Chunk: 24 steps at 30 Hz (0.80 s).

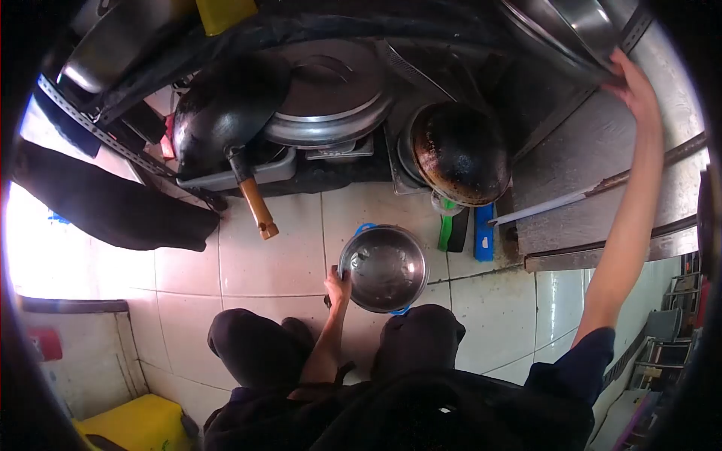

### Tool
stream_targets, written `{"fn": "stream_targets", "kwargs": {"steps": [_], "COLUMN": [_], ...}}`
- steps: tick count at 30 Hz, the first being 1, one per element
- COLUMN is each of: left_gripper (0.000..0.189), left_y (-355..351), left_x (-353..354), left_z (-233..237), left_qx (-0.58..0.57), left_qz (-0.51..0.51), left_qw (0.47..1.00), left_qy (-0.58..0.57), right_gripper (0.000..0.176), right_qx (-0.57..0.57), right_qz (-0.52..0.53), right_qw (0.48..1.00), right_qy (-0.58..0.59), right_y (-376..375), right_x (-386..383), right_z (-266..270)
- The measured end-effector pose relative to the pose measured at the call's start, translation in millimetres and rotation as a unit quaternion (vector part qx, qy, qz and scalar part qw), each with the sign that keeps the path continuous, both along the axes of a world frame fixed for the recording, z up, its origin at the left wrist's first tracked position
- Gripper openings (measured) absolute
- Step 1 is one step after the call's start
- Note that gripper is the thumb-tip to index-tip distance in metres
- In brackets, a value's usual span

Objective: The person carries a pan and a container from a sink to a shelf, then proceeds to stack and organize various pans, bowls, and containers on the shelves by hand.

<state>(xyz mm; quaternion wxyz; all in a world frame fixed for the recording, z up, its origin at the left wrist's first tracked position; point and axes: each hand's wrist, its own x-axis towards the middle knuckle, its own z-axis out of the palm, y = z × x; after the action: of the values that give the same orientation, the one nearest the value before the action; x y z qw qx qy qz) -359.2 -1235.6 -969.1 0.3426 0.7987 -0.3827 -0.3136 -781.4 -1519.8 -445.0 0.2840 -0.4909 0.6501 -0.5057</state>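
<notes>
A shiny steel pot (387, 270) with blue handles is between my knees, above the tiled floor, its open top facing up. My left hand (339, 287) is closed on the pot's left rim. My right arm stretches far up to the right, where my right hand (634, 89) is at the edge of a large steel basin (560, 41) on the raised shelf. Its fingers lie about the basin's rim, and part of the grip is hard to make out. The basin is partly cut off by the top of the view.
Under the shelf are a black wok (218, 113) with a wooden handle (258, 207), a large lidded pot (331, 94) and a soot-stained wok (462, 154) turned over. A blue object (483, 233) stands by the metal panel (571, 180). A yellow thing (139, 425) lies at lower left.
</notes>
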Motion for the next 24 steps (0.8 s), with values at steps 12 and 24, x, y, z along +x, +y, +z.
{"fn": "stream_targets", "kwargs": {"steps": [12, 24], "left_gripper": [0.075, 0.049], "left_y": [-36.6, -28.3], "left_x": [39.7, 0.3], "left_z": [111.2, 91.5], "left_qx": [-0.108, -0.052], "left_qz": [0.025, -0.017], "left_qw": [0.827, 0.954], "left_qy": [0.551, 0.295], "right_gripper": [0.022, 0.025], "right_qx": [0.172, 0.076], "right_qz": [0.199, 0.204], "right_qw": [0.959, 0.947], "right_qy": [0.11, 0.235], "right_y": [192.1, 253.4], "right_x": [160.7, 167.3], "right_z": [-253.5, -443.2]}}
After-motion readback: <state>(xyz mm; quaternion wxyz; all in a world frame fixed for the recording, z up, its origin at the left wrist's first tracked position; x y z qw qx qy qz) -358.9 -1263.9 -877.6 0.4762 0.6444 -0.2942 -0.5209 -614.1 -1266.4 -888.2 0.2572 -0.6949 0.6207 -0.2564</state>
